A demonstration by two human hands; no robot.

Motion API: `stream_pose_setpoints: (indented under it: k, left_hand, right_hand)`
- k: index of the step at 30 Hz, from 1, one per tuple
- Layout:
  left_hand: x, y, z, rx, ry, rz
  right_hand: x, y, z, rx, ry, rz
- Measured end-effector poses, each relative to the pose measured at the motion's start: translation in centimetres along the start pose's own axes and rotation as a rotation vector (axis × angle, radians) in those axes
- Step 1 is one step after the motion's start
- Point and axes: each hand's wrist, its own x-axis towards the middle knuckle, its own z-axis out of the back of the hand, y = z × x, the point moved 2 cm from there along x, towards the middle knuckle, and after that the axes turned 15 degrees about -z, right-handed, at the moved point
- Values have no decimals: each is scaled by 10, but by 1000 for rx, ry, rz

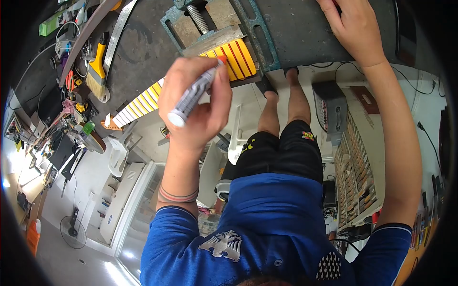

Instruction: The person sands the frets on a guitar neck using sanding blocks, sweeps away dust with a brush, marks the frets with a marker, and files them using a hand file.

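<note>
My left hand (191, 95) is closed around a marker pen (191, 97) with a pale printed barrel and an orange-red tip end. That end is over a guitar neck (143, 103), whose fretboard is covered in yellow strips with narrow lines between them. Part of the neck lies hidden behind my hand. Its wider end rests against a blue-green vise (267, 40), and the headstock (110, 123) points to the lower left. On the dark bench, my right hand (355, 31) rests with thumb and finger apart; the top edge cuts off its fingertips.
A yellow-handled brush (98, 66) and a metal ruler (117, 40) lie on the dark bench (305, 33) at the left. Cables and small tools crowd the far left. Below the bench stand a dark amplifier-like box (331, 107) and a white chair (119, 155).
</note>
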Motion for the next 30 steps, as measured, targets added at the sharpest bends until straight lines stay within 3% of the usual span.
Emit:
stream_pose_setpoints:
  k: [6,11,18,30]
  left_hand:
    - [-18,-16,4,-172,78,-7]
    - [-20,2,10,-184,-118,234]
    - [-13,16,7,-190,-178,286]
    - [-6,9,10,-21,3,97]
  right_hand:
    - [0,-2,-1,-1,3,4]
    - [0,-2,-2,-8,7,-2]
    - [1,-1,-3,-2,-1,3]
    - [2,2,-1,-23,26,-8]
